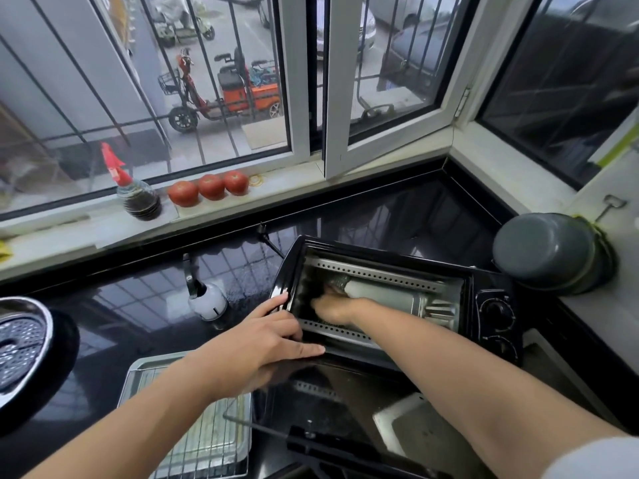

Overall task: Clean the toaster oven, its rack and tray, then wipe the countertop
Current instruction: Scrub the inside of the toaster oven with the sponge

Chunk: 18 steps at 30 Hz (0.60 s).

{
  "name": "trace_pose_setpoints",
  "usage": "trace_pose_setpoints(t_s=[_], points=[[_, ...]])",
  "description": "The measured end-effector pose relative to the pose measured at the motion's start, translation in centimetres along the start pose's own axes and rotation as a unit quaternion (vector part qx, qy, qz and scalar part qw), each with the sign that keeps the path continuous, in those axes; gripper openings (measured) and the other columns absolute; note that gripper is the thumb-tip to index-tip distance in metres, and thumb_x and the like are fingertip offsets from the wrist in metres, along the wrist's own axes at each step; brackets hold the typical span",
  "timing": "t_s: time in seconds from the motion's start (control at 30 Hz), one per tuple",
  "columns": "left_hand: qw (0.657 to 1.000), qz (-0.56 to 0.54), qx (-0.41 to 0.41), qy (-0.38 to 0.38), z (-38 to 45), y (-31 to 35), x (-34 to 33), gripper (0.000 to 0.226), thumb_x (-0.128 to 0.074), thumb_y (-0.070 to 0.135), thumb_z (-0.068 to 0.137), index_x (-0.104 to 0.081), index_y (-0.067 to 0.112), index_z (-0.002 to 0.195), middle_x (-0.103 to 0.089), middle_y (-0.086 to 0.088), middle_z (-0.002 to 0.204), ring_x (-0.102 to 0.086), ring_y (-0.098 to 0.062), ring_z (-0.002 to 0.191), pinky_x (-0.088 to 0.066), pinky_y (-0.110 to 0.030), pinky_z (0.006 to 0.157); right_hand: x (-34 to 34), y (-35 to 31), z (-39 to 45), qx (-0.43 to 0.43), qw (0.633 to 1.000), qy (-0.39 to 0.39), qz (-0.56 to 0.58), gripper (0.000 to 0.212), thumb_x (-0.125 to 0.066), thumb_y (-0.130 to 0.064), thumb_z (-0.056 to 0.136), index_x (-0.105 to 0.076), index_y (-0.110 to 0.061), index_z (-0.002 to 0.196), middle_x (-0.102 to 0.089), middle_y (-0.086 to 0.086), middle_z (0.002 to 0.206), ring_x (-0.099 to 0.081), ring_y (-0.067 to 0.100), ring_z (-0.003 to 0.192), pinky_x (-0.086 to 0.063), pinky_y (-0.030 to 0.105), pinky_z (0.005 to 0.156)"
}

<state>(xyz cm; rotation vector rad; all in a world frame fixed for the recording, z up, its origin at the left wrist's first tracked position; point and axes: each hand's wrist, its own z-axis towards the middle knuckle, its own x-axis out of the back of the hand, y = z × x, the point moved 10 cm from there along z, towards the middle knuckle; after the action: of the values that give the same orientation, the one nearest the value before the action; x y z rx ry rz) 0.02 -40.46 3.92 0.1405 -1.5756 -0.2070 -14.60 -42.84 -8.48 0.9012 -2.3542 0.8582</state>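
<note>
The black toaster oven [491,305] stands on the black countertop [114,305] with its glass door [349,406] folded down toward me. My left hand [266,340] rests on the oven's front left corner, fingers straight and thumb along the lower edge of the opening. My right hand [333,307] reaches deep into the cavity toward its left wall. Its fingers are lost in the dark. A grey mesh-like patch [338,282] shows just above the hand; I cannot tell whether the hand holds it. The metal tray [138,371] with the wire rack [207,440] on it lies at the lower left.
A white spray bottle [208,300] stands left of the oven. A steel pot [20,344] sits at the far left and an upturned grey pot [549,254] at the right. On the window sill are a dark sauce bottle [139,198] and three tomatoes [211,186].
</note>
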Motion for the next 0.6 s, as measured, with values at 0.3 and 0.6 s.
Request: trace_pose_setpoints(t_s=[0.3,0.6], points=[[1.000,-0.017,-0.004,0.008,0.3,-0.2,0.1,0.057,-0.059,0.029,0.103,-0.040,0.056,0.151,-0.047,0.020,0.103,-0.051,-0.002,0.105,-0.016,-0.049,0.128,-0.8,-0.1,-1.7,0.003,0.998,-0.055,-0.006,0.052,-0.023,-0.035,0.109,-0.032,-0.010,0.154,-0.029,0.008,0.161,-0.025,0.023,0.149,-0.020,0.035,0.119],[1.000,-0.019,0.000,0.022,0.5,0.0,1.3,0.060,-0.063,0.020,0.100,-0.046,0.052,0.149,-0.049,0.016,0.096,-0.051,-0.004,0.098,-0.003,-0.040,0.130,1.0,7.4,-3.0,-0.116,0.980,-0.002,-0.160,0.062,-0.034,-0.026,0.100,-0.015,-0.023,0.159,0.002,0.001,0.167,-0.005,0.027,0.154,-0.022,0.044,0.120]])
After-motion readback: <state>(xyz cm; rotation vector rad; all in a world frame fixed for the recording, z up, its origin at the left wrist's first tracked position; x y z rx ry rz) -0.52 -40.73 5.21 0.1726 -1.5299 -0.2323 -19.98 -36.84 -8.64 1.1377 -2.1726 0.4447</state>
